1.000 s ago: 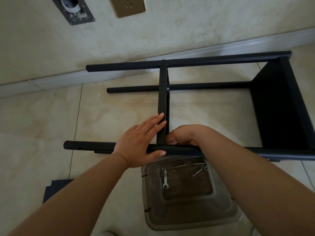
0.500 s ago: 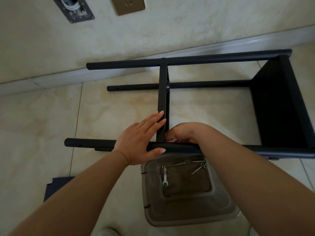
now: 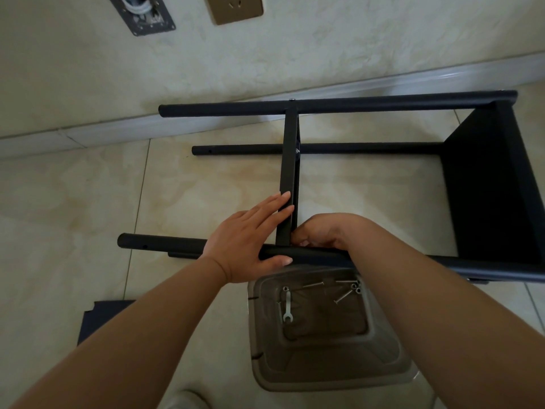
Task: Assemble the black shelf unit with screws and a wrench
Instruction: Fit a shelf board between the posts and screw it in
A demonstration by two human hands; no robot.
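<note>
While flat on shelf unit (image 3: 289, 160), left hand (image 3: 247, 243); right hand (image 3: 324, 234) curled, grip unclear.

Our left hand (image 3: 247, 240) lies flat, fingers straight toward two o'clock, thumb toward three. Our right hand (image 3: 323, 231), at its three o'clock, curls its fingers under; both forearms reach up from below.

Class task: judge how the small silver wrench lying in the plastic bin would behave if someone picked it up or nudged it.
The wrench looks like thin flat metal, so probably stiff and light. Lying flat on the bin floor, it would likely slide rather than roll. Its thinness may make pinching it fiddly, and the screws close by could get knocked.
</note>
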